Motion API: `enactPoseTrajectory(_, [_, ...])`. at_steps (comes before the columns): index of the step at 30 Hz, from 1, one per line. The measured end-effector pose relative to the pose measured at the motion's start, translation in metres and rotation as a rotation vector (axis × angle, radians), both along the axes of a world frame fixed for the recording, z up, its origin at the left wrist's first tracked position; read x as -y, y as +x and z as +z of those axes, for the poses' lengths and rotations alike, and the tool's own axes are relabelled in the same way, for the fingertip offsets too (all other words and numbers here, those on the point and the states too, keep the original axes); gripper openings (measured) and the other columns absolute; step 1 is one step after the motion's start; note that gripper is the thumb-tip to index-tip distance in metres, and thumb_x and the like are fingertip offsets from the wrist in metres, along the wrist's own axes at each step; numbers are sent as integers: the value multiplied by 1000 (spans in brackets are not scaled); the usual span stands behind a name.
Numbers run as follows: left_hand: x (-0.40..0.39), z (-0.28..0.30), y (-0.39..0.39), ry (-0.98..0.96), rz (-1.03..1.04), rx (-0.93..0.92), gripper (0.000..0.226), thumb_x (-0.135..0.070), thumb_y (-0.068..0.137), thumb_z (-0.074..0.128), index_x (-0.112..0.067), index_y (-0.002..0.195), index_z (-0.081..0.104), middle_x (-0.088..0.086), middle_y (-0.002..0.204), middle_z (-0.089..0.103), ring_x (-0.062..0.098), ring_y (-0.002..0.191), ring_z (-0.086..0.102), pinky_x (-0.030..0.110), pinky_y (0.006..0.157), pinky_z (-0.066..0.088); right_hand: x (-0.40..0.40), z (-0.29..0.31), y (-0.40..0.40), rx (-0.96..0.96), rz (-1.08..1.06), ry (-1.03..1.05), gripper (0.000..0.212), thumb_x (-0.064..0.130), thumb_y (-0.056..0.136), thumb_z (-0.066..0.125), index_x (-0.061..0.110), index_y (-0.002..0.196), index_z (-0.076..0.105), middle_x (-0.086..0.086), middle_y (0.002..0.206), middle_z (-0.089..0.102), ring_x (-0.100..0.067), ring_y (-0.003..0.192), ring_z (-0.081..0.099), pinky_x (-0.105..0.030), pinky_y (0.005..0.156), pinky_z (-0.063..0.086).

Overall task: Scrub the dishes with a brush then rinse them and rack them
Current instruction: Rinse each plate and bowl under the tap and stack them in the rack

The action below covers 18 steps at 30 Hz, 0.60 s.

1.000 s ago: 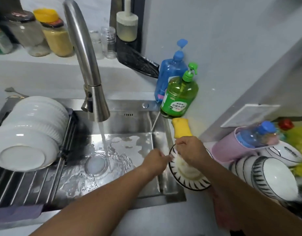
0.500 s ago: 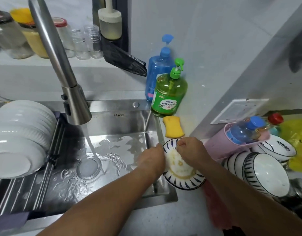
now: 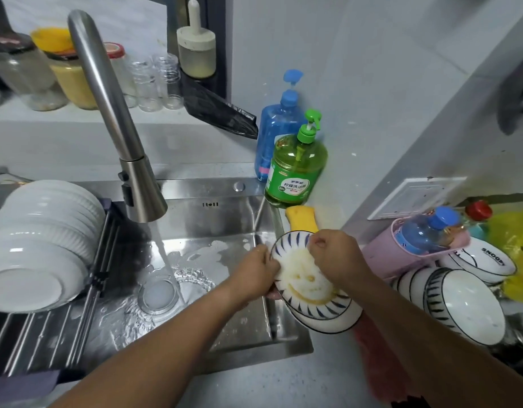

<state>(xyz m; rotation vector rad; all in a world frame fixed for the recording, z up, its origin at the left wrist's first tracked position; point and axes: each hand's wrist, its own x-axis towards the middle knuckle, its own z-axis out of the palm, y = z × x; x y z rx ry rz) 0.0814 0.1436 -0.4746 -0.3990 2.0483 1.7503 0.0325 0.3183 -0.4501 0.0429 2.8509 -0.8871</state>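
I was looking at a home kitchen: a steel sink (image 3: pixel 224 213) under a running faucet (image 3: pixel 113 113), dish soap bottle (image 3: pixel 295 172), racked white bowls (image 3: pixel 39 240), pantry jars (image 3: pixel 68 75).

glossy ceramic bowl (image 3: pixel 314 293), brushed steel sink (image 3: pixel 224 207)

The right hand (image 3: pixel 332 257) covers whatever it presses into the bowl (image 3: pixel 307 293), so the tool cannot be made out. The left hand (image 3: pixel 254 275) hides the bowl's near-left rim. The stacked white bowls (image 3: pixel 39 245) on the rack (image 3: pixel 48 343) run off the left edge. A dark shape (image 3: pixel 516 92) at the right edge is blurred and cropped. Jars (image 3: pixel 24 75) at the shelf's left end are cut off.
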Motion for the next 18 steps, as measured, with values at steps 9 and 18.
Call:
enactPoseTrajectory(9, [103, -4, 38, 275, 335, 184, 32, -1, 102, 53, -8, 133, 50, 21, 114, 72, 30, 79, 78, 35, 62, 64, 74, -2, 9, 5, 125, -39, 14, 14, 90, 64, 18, 80, 74, 0, 76, 70, -22, 78, 65, -30, 70, 49])
enactPoseTrajectory(18, [183, 0, 73, 37, 503, 27, 46, 6, 99, 44, -18, 138, 47, 14, 116, 66, 33, 79, 73, 44, 66, 65, 155, -48, 23, 212, 81, -80, 24, 35, 87, 75, 21, 96, 57, 1, 86, 67, -23, 80, 67, -31, 69, 49])
